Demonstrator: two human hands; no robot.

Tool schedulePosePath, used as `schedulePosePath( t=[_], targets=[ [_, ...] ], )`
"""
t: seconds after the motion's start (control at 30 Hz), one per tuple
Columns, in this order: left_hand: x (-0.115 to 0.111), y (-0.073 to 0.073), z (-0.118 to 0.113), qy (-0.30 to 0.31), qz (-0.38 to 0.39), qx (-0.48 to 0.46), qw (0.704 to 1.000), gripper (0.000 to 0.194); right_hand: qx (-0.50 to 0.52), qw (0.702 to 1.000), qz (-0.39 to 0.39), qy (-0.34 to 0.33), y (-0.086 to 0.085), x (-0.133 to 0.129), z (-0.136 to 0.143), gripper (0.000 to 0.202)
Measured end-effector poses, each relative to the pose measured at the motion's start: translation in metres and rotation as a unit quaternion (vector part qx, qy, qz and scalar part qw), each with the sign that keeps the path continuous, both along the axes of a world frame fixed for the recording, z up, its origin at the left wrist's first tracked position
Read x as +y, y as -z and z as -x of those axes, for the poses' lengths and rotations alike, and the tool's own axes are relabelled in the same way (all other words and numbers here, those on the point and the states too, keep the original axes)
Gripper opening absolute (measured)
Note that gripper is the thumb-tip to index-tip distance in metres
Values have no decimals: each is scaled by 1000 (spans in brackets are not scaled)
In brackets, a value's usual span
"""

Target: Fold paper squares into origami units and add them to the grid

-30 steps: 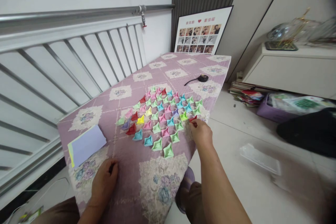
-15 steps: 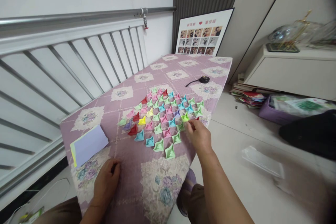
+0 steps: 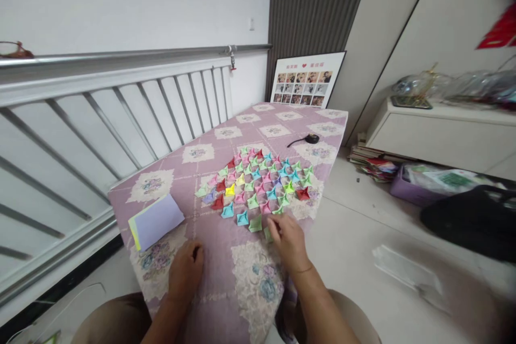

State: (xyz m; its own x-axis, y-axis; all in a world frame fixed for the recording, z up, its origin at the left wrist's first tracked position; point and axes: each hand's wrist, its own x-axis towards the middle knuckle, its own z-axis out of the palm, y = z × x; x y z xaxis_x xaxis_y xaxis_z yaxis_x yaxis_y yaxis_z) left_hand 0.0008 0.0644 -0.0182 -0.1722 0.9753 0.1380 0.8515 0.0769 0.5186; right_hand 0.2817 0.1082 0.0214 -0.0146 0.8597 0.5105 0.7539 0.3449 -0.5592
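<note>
Rows of small folded paper pieces in several colours cover the middle of the table (image 3: 207,269); a red piece (image 3: 303,193) sits at the right end. My right hand (image 3: 287,236) is at the near edge of the rows, its fingers pinched beside a green piece (image 3: 255,223) and partly covering another green one. Whether anything is between the fingertips is too small to tell. Curled on the cloth at the near left, my left hand (image 3: 187,271) shows no object in it. Left of the rows lies a stack of coloured paper (image 3: 159,221), purple on top.
A black tape measure (image 3: 312,138) lies farther back on the table. Behind it leans a framed photo board (image 3: 306,80). A white railing (image 3: 161,118) runs along the left. On the floor to the right are a purple bin (image 3: 415,185) and a black bag (image 3: 471,220).
My right hand has moved from the right side of the rows to their near edge, and the red piece at the right now shows. The view has shifted; my left hand stays on the cloth.
</note>
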Motion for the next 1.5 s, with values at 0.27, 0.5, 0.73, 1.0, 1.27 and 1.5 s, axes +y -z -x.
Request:
schedulePosePath(
  t=[0.27,0.5,0.73,1.0,1.27,1.5],
  targets=[
    [0,1,1,29,-23,-10,999,17,-34,989,24,-142,31,-85,108,18],
    [-11,0,4,61,-63,-2,996,15,-80,981,68,-164,35,-85,126,17],
    [-27,-8,29,97,-81,-3,992,20,-103,978,49,-174,36,-82,127,22],
    [12,-39,111,-7,-19,165,986,46,-106,978,39,-176,43,-78,125,21],
    [36,-34,138,16,13,154,988,34,-117,977,51,-172,43,-76,125,23],
    [40,-48,152,41,-10,118,992,34,-112,977,58,-173,42,-76,125,25]
  ],
)
